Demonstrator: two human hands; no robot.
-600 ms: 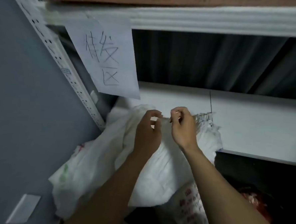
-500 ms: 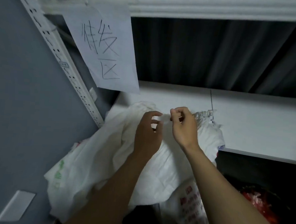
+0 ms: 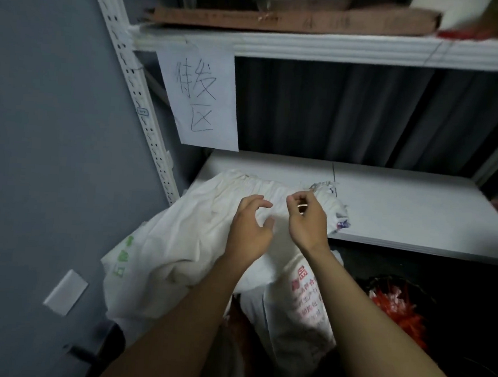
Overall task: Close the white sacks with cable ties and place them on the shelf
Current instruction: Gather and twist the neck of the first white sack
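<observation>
Down by your arms, a sack with red print (image 3: 302,302) stands below the shelf (image 3: 415,210), and a red bundle (image 3: 395,308) sits in the dark beside it; a bit further up, your left hand (image 3: 250,226) is over the white sack (image 3: 198,232), fingers spread and bent like a claw, holding nothing; your right hand (image 3: 307,221) is close beside it, fingers curled in tight, and it is too hard to tell if they pinch a cable tie; the white sack lies half on the shelf, its bunched mouth (image 3: 325,190) up on the board, its fat end hanging off the front edge; that hanging end may drag it down if you let go; the mouth may fall open if no tie is pulled tight; far back, a paper sign (image 3: 201,98) hangs down.
</observation>
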